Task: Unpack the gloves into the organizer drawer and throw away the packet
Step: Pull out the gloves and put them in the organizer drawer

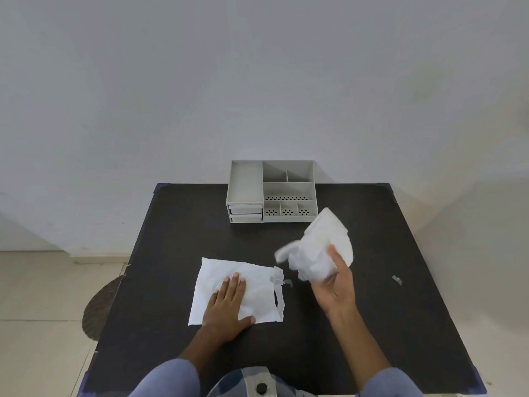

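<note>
A flat white packet with a torn right edge lies on the black table. My left hand rests flat on it, fingers together, pressing it down. My right hand is raised above the table to the right of the packet, palm up, and grips a crumpled bundle of white gloves. The grey organizer stands at the table's far edge, with two shut drawers at its lower left front and open compartments on top.
Two small torn scraps lie on the table, one beside the packet and one at the right. A dark round stool stands on the tiled floor left of the table. A white wall stands behind.
</note>
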